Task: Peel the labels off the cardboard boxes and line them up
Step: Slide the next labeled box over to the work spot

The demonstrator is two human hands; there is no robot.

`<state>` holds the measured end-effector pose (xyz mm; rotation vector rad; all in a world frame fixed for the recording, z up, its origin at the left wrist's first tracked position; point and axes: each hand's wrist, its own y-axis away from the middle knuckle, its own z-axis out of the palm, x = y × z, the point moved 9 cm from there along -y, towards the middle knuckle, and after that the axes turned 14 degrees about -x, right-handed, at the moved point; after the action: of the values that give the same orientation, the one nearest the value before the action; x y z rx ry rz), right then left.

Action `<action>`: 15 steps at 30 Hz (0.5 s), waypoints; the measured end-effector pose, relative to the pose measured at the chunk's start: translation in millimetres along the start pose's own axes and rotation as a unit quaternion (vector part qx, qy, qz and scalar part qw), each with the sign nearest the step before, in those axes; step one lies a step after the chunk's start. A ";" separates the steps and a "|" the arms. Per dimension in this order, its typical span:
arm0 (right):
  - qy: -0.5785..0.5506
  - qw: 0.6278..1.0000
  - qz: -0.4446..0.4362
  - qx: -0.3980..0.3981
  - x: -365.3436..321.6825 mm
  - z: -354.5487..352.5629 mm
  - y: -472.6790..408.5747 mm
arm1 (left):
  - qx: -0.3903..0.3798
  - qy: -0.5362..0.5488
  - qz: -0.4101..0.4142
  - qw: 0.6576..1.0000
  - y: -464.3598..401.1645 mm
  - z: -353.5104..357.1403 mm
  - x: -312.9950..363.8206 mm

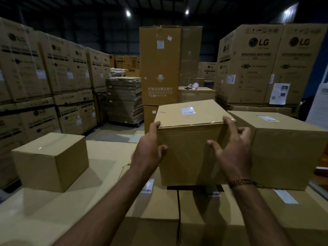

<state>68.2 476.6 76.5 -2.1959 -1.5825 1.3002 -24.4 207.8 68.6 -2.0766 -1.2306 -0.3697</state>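
A brown cardboard box (188, 153) stands in the middle on a layer of lower boxes (156, 206), with a white label (188, 110) under clear tape on its top. My left hand (150, 151) grips its near left top corner, thumb against the front face. My right hand (232, 150) holds the near right top edge, fingers spread over the front. To the right stands a second box (287, 153) with a white label (268, 118) on top. At the left, a smaller box (51, 160) shows no label.
White labels (285, 196) lie on the lower boxes' tops. Tall stacks of LG cartons (44, 71) wall the left, and more LG cartons (262, 64) stand at the right. A tall plain carton (159, 64) rises behind the middle box. A pallet of flat cardboard (124, 100) stands beyond.
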 end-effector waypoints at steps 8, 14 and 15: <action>-0.011 0.999 -0.022 0.025 -92.2 -0.2 44.7 | 0.042 0.002 0.015 0.999 40.3 -88.4 -34.4; -0.025 0.998 -0.035 0.044 -175.6 19.6 107.1 | 0.061 0.005 0.029 0.998 95.7 -166.0 -89.3; -0.029 0.998 -0.035 0.046 -188.0 22.6 117.9 | 0.063 0.008 0.030 0.998 104.5 -177.1 -98.1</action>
<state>121.7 261.5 101.8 -2.0483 -1.5717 1.3988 31.9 -10.8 99.7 -1.9933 -1.1507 -0.2728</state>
